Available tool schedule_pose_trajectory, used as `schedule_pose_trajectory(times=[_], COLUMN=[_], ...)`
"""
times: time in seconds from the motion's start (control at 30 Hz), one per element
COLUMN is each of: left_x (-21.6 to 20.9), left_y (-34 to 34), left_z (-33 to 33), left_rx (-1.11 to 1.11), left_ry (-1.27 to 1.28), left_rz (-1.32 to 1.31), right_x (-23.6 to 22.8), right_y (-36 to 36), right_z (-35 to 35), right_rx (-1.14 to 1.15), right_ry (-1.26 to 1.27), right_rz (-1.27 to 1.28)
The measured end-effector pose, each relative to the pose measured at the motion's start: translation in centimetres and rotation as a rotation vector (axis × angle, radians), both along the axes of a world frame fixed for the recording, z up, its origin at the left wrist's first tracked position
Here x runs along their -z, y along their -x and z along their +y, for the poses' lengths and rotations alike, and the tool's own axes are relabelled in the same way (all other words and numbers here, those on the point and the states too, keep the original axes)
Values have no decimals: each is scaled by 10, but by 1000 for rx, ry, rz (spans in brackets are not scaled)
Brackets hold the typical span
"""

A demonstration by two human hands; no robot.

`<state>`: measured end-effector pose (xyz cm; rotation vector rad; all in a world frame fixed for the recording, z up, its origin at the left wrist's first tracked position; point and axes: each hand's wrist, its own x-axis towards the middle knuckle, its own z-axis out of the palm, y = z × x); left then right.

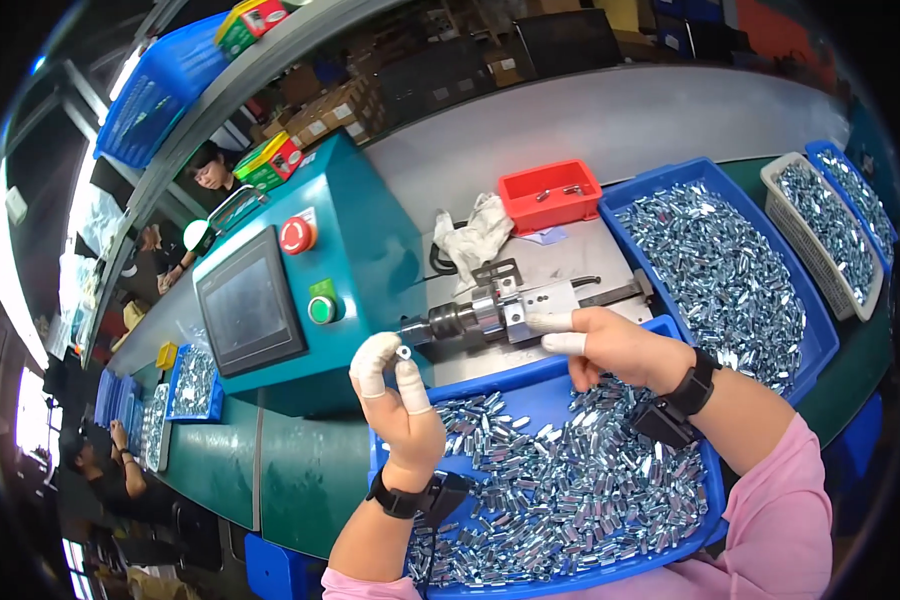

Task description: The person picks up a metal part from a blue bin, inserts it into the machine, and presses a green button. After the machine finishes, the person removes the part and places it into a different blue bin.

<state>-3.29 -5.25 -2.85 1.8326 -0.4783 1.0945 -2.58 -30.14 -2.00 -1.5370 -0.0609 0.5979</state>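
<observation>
Between the white-covered thumb and finger of my left hand (400, 400) is a small metal sleeve (403, 352), its round hole showing. That hand is closed on it, just left of the machine's dark spindle (435, 325). My right hand (605, 345) stretches two white-covered fingers, slightly apart, to the clamp block (517, 318); its other fingers curl below. I see nothing between those fingers, and whether they touch the block is hard to tell. Under both hands lies a blue tray (540, 385) holding many shiny metal sleeves (580, 490).
A teal machine housing (355, 220) with a screen (253, 305), red stop button (296, 235) and green button (321, 309) stands left. Beyond the clamp are a rag (475, 238) and a red bin (550, 205). A large blue tray (820, 345) of sleeves stands right. Other people work far left.
</observation>
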Motion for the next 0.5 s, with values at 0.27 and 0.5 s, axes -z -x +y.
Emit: schedule_pose_trajectory(times=[0.27, 0.5], left_x=[7, 12], left_y=[10, 10], left_z=[-20, -24], left_rx=[258, 270], left_ry=[63, 61], left_rz=[324, 369], right_x=[11, 12], right_y=[1, 5], right_z=[0, 5], right_rx=[-92, -95], right_ry=[-198, -240], right_rz=[52, 61])
